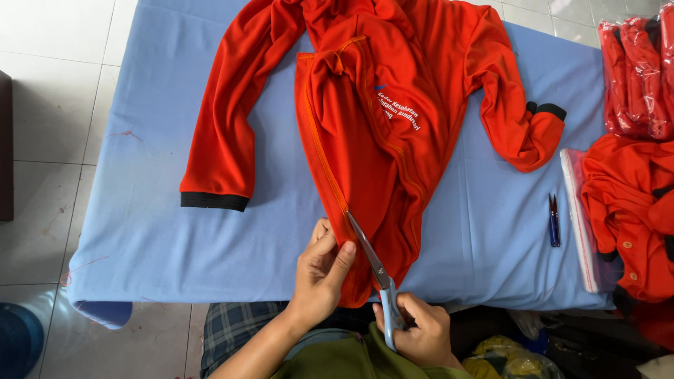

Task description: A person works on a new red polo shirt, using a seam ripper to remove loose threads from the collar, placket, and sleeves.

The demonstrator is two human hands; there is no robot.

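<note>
An orange long-sleeved shirt (pixel 382 119) with black cuffs lies spread on a blue-covered table (pixel 154 210), folded lengthwise so a seam runs toward me. My left hand (pixel 319 270) pinches the shirt's near edge beside that seam. My right hand (pixel 418 330) grips light-blue-handled scissors (pixel 375 270), whose blades point up along the seam at the fabric's edge next to my left thumb.
A small blue thread snipper (pixel 554 220) lies on the cloth to the right. More orange garments (pixel 632 203) sit at the right edge, some in clear plastic bags (pixel 635 70). Tiled floor (pixel 49 84) surrounds the table; a blue bucket (pixel 17 340) stands bottom left.
</note>
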